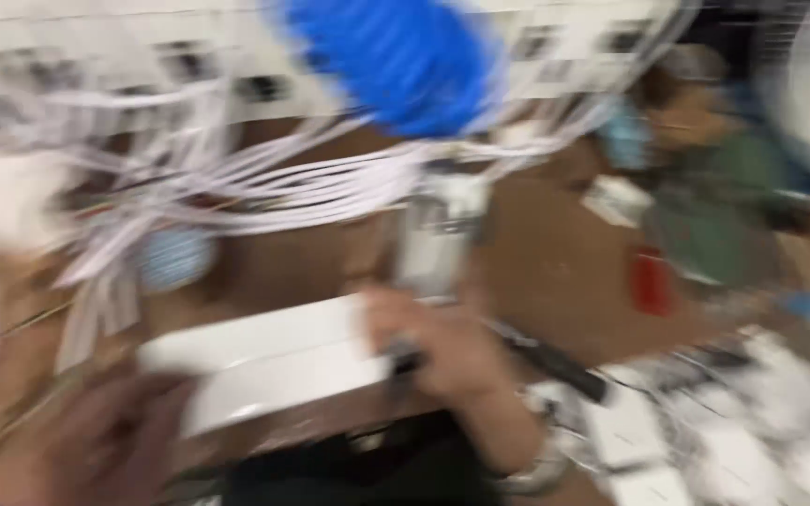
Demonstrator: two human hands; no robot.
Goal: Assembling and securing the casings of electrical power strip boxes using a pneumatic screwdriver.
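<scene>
- Brown workbench (555, 272) fills the blurred view from the head camera, with a bundle of white cables (311, 183) strung across its far side under a blue round object (396, 61).
- One white flat slab (269, 361) lies near the front edge, its long axis running left to right and tilted slightly upward toward the right.
- Right hand (442, 347) rests on the slab's right end, fingers curled around one dark-handled tool (546, 361) that points away to the right; a bracelet shows at the wrist.
- Left hand (96, 440) sits low at the left, just below the slab's left end; blur hides whether it touches the slab or how its fingers are set.
- Right hand is the nearer one to the slab.
- Several white flat pieces (705, 440) lie scattered at right; count unclear.
- One other person in green (714, 197) sits across the bench.
</scene>
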